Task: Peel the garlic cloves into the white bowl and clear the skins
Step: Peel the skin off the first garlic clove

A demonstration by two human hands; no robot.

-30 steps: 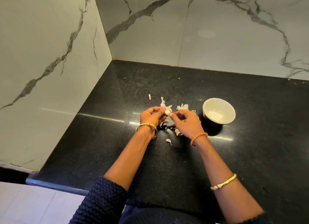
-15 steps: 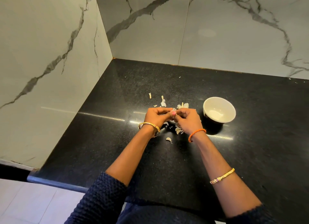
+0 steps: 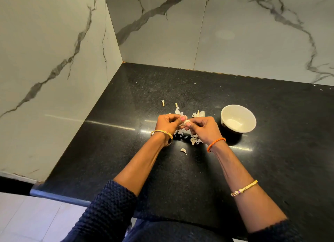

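My left hand (image 3: 169, 123) and my right hand (image 3: 203, 128) meet above the black countertop (image 3: 198, 178), and both pinch one small pale garlic clove (image 3: 186, 122) between thumbs and fingertips. Most of the clove is hidden by my fingers. Loose garlic skins (image 3: 196, 141) lie under and behind my hands, with more skins (image 3: 179, 111) a little farther back. One skin piece (image 3: 183, 150) lies alone nearer to me. The white bowl (image 3: 238, 119) stands upright just right of my right hand; I see nothing inside it.
White marble walls (image 3: 54, 70) close the counter on the left and at the back, forming a corner. The counter's front edge (image 3: 59, 197) runs at lower left above a pale tiled floor. Tiny skin flecks (image 3: 195, 83) lie near the back wall.
My hands have come closer together on the clove, and my left thumb now sits on top of it. The bowl and the skins lie as before.
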